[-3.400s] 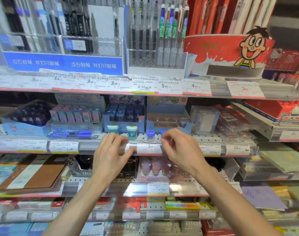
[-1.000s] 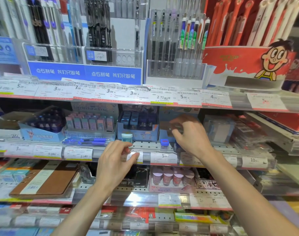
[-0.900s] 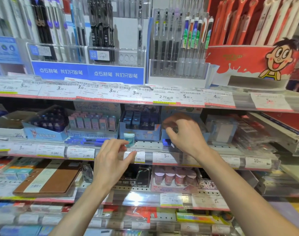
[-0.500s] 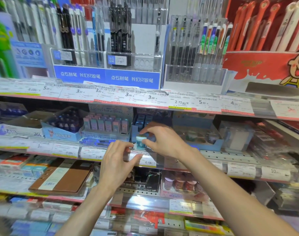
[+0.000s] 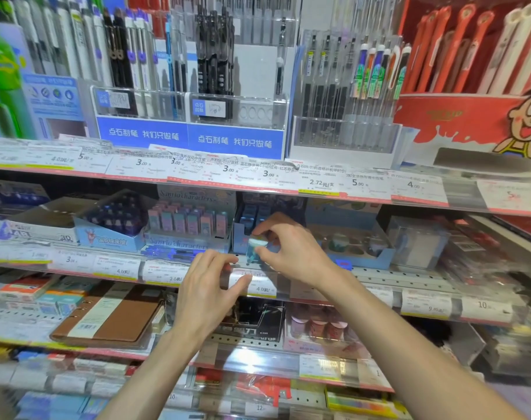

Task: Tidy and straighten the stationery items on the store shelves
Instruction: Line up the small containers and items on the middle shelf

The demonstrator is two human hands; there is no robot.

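Centrally, right hand (image 5: 291, 253): a small teal item (image 5: 256, 248) with a pale top is pinched between the curled fingers and thumb, just above the front edge of the middle shelf (image 5: 409, 275).
Teal item: held at frame centre, in front of the dark blue box (image 5: 243, 228); its exact kind cannot be told through the blur.
Left hand (image 5: 208, 294): placed lower, at centre; a price tag (image 5: 259, 283) on the shelf rail is pinched at its left end by the thumb and bent fingers.
Blue tray (image 5: 353, 247): seen just right of the right hand, with round wells, some filled by small items.
Pink erasers (image 5: 188, 221): lined up in a pastel display box, left of centre.
Purple box (image 5: 113, 225): set further left, tilted, holding dark purple items.
Blue pens (image 5: 173, 253): laid flat along the shelf front, just left of the left hand.
Clear box (image 5: 415, 241): stood to the right of the blue tray.
Brown binder (image 5: 110, 316): laid flat on the lower shelf, lower left of the frame.
Pen racks (image 5: 191, 71): ranged across the upper left and upper centre, above blue signs.
Red tub (image 5: 470, 128): placed at the upper right, with a cartoon face printed on it and red and white pens stood inside.
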